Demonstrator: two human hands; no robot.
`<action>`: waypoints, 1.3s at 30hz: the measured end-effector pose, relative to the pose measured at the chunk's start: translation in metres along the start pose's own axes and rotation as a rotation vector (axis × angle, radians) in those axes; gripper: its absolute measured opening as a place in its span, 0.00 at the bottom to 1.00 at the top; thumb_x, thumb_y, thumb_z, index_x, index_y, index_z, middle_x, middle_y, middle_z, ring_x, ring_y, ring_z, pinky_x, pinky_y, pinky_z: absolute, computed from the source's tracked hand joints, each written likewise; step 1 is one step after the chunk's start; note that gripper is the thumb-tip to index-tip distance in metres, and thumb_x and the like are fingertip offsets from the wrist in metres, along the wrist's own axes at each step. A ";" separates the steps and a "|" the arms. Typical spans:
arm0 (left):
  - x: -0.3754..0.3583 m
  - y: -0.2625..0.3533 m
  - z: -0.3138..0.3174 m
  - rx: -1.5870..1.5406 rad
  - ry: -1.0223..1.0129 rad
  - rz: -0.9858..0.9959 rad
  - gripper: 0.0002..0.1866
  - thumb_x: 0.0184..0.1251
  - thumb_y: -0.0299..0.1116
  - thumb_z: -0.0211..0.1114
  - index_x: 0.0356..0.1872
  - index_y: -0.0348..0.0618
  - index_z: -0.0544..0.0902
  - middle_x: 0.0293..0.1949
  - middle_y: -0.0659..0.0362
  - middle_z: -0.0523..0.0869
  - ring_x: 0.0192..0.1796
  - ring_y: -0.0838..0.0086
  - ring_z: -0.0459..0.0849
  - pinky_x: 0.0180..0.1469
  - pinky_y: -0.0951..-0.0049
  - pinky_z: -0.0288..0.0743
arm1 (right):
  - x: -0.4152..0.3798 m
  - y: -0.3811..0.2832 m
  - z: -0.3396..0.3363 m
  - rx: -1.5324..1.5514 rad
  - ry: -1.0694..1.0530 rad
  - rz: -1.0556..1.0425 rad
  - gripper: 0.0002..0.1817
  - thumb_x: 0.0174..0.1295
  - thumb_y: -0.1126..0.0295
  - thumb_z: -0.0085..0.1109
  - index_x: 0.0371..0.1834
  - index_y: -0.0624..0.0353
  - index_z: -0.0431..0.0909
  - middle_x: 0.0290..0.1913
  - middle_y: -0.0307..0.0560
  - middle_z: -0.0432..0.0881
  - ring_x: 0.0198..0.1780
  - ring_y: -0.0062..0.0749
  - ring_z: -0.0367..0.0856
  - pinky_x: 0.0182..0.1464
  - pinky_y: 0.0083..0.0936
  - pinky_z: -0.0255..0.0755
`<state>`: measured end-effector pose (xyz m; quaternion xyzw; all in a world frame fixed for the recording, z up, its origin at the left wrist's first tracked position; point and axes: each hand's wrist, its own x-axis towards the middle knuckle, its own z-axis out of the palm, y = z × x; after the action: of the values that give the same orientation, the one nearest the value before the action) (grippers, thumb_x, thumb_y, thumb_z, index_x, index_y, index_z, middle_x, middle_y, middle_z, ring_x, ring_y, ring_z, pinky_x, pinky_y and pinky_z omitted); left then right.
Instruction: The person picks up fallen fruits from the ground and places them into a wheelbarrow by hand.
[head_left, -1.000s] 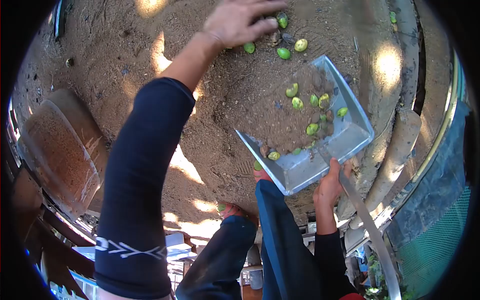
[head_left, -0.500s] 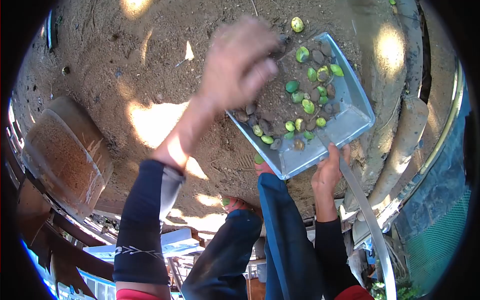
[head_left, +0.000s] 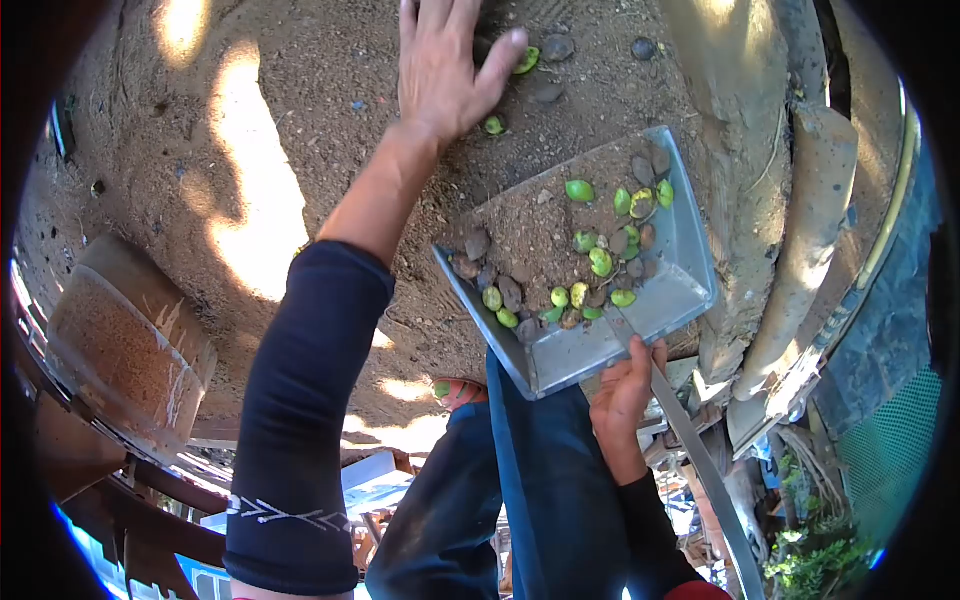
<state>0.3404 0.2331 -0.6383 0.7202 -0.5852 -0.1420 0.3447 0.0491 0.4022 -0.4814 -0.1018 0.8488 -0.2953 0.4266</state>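
A metal dustpan (head_left: 672, 291) lies tilted in front of my legs, holding soil and several green and brown fruits (head_left: 600, 262). My right hand (head_left: 624, 392) grips its long metal handle (head_left: 712, 480) close to the pan's rear edge. Beyond the pan's front lip, my left hand (head_left: 446, 75) is spread low over the soil, thumb out to the right. Beside that thumb lies a green fruit (head_left: 527, 61), and another (head_left: 494, 125) sits just below the hand. The left fingertips are cut off by the top edge of the view.
Dark round fruits (head_left: 558, 47) lie on the soil at the top. A rusty metal container (head_left: 130, 345) stands at the left. Along the right side run large logs or roots (head_left: 800, 250), with green netting (head_left: 890, 470) beyond. My feet (head_left: 459, 392) are below the pan.
My left hand has moved up and away from the pan's left side and is now spread on the soil. The pan, held by my right hand, sits lower and slightly left in view.
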 end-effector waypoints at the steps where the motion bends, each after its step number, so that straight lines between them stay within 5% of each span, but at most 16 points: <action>1: 0.016 0.007 0.002 -0.025 -0.012 -0.058 0.33 0.69 0.49 0.56 0.72 0.45 0.65 0.73 0.47 0.63 0.77 0.53 0.55 0.77 0.53 0.45 | 0.010 0.008 0.001 0.010 0.033 -0.018 0.18 0.66 0.70 0.56 0.58 0.53 0.68 0.44 0.34 0.76 0.33 0.13 0.69 0.30 0.13 0.64; 6: 0.056 0.031 0.011 -0.166 -0.482 0.170 0.31 0.69 0.48 0.56 0.68 0.41 0.68 0.71 0.47 0.66 0.75 0.53 0.59 0.77 0.52 0.47 | 0.035 -0.004 0.050 0.109 -0.050 -0.129 0.18 0.65 0.70 0.58 0.57 0.55 0.68 0.47 0.38 0.76 0.46 0.23 0.75 0.42 0.22 0.71; 7: 0.048 0.018 0.037 -0.240 -0.349 0.353 0.28 0.69 0.51 0.58 0.64 0.47 0.73 0.66 0.49 0.71 0.70 0.54 0.68 0.72 0.50 0.58 | 0.038 -0.010 0.063 0.112 -0.052 -0.135 0.18 0.65 0.70 0.58 0.57 0.55 0.68 0.47 0.38 0.76 0.46 0.23 0.75 0.42 0.22 0.71; 11: -0.001 0.061 0.037 -0.462 -0.503 0.431 0.25 0.71 0.49 0.56 0.62 0.45 0.75 0.66 0.48 0.72 0.68 0.53 0.70 0.71 0.52 0.62 | 0.045 -0.018 0.090 0.123 -0.023 -0.121 0.18 0.66 0.70 0.55 0.58 0.55 0.67 0.52 0.41 0.75 0.52 0.27 0.74 0.49 0.28 0.72; 13: -0.023 0.080 0.018 -0.615 -0.746 0.387 0.25 0.71 0.48 0.55 0.62 0.45 0.75 0.67 0.48 0.70 0.70 0.53 0.68 0.72 0.49 0.59 | 0.042 -0.023 0.091 0.139 -0.113 -0.114 0.20 0.66 0.69 0.56 0.60 0.55 0.66 0.52 0.42 0.75 0.50 0.27 0.74 0.48 0.27 0.73; 14: -0.043 0.091 0.015 -0.654 -0.570 0.374 0.21 0.65 0.43 0.62 0.55 0.43 0.79 0.65 0.51 0.73 0.69 0.58 0.69 0.72 0.52 0.59 | 0.045 -0.018 0.090 0.188 -0.155 -0.133 0.22 0.66 0.67 0.57 0.62 0.55 0.65 0.53 0.43 0.74 0.50 0.28 0.74 0.49 0.28 0.73; 17: -0.013 0.087 -0.010 -0.458 -0.446 0.383 0.21 0.67 0.42 0.60 0.57 0.43 0.78 0.65 0.51 0.72 0.72 0.60 0.66 0.74 0.49 0.56 | 0.042 -0.019 0.090 0.115 -0.091 -0.087 0.23 0.66 0.67 0.56 0.63 0.55 0.64 0.54 0.43 0.74 0.51 0.28 0.74 0.50 0.28 0.73; 21: 0.051 0.051 0.059 -0.210 -0.215 0.208 0.23 0.70 0.41 0.57 0.64 0.47 0.73 0.68 0.52 0.70 0.74 0.58 0.64 0.77 0.46 0.47 | 0.050 -0.011 0.085 0.092 -0.124 -0.119 0.24 0.67 0.66 0.56 0.64 0.56 0.62 0.54 0.44 0.73 0.50 0.29 0.74 0.48 0.29 0.73; 25: 0.032 0.078 0.034 -0.354 -0.639 0.407 0.17 0.71 0.40 0.56 0.53 0.43 0.80 0.53 0.53 0.83 0.73 0.63 0.65 0.76 0.45 0.47 | 0.045 -0.014 0.090 0.154 -0.151 -0.107 0.24 0.67 0.67 0.56 0.64 0.56 0.62 0.54 0.44 0.72 0.50 0.30 0.74 0.48 0.29 0.73; 28: -0.025 0.069 -0.017 -0.550 -0.530 0.286 0.15 0.66 0.37 0.59 0.50 0.42 0.80 0.54 0.49 0.81 0.70 0.59 0.68 0.75 0.45 0.48 | 0.046 -0.013 0.089 0.109 -0.125 -0.120 0.25 0.66 0.67 0.56 0.65 0.56 0.61 0.56 0.45 0.72 0.52 0.32 0.74 0.49 0.30 0.72; 31: -0.077 0.040 -0.047 -0.108 -0.445 -0.166 0.36 0.62 0.43 0.63 0.69 0.40 0.64 0.73 0.40 0.58 0.77 0.45 0.52 0.75 0.43 0.46 | 0.055 -0.007 0.080 0.080 -0.084 -0.107 0.26 0.66 0.69 0.56 0.66 0.57 0.60 0.57 0.48 0.73 0.54 0.34 0.74 0.54 0.36 0.71; 32: -0.073 0.051 -0.055 -0.012 -0.709 -0.133 0.39 0.63 0.46 0.62 0.73 0.41 0.59 0.74 0.38 0.53 0.78 0.44 0.48 0.76 0.44 0.44 | 0.056 -0.007 0.082 0.096 -0.123 -0.119 0.28 0.66 0.69 0.56 0.67 0.57 0.59 0.58 0.49 0.72 0.56 0.36 0.74 0.56 0.38 0.70; 35: -0.091 0.074 -0.051 -0.480 -0.769 0.043 0.39 0.67 0.49 0.61 0.75 0.45 0.57 0.77 0.42 0.49 0.79 0.49 0.46 0.77 0.45 0.42 | 0.046 -0.031 0.097 0.135 -0.145 -0.124 0.31 0.67 0.68 0.55 0.70 0.58 0.55 0.63 0.52 0.70 0.60 0.41 0.72 0.60 0.42 0.68; 39: 0.005 0.011 -0.076 -0.160 -0.264 -0.034 0.34 0.62 0.37 0.65 0.70 0.45 0.66 0.72 0.41 0.60 0.76 0.46 0.56 0.73 0.38 0.49 | 0.049 -0.035 0.101 0.033 -0.192 -0.145 0.33 0.67 0.67 0.55 0.73 0.58 0.53 0.65 0.53 0.69 0.63 0.43 0.70 0.61 0.44 0.66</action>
<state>0.3799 0.2530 -0.5751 0.6751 -0.6000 -0.2876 0.3186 0.0951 0.3112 -0.5396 -0.1839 0.7893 -0.3284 0.4851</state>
